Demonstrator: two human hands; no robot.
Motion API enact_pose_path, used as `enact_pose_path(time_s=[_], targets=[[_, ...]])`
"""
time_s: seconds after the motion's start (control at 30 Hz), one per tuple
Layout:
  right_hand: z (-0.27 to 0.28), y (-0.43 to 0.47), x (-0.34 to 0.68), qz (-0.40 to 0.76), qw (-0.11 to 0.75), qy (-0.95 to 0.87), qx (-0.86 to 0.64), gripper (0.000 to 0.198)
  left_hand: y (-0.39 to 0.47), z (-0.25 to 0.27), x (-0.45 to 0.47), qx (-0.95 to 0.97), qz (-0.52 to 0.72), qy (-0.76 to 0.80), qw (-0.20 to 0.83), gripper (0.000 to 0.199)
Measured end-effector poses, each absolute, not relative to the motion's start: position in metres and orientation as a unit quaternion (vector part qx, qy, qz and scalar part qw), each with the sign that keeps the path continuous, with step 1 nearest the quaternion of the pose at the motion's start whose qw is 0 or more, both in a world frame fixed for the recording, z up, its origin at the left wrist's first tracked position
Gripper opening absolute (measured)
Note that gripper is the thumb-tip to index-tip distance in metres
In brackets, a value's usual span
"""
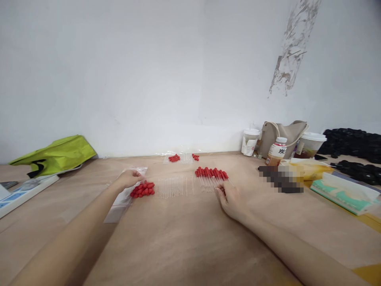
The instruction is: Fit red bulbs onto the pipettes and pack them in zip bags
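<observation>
One row of red-tipped sticks [210, 175]

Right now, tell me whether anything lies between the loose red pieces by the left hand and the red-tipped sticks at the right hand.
Yes: a row of clear sticks without red tips lies between the loose red pieces, by the left hand, and the red-tipped sticks at the right hand. Nothing upright shows there.
</observation>
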State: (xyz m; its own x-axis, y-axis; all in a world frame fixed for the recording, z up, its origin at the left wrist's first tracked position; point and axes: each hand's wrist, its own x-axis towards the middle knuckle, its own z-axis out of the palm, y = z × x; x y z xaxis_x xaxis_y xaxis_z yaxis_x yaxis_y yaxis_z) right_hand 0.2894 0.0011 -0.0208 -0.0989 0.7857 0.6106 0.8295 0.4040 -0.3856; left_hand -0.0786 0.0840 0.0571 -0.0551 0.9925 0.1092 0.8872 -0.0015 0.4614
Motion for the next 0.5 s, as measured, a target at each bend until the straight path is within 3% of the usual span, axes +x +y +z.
enact_pose_path(time_s=[0.5], targets=[[-0.019,-0.010,0.285,-0.051,0.375,-0.755,-0.536,0.015,0.099,0.052,-0.062,0.664,0.178,0.717,0.115,0.029]])
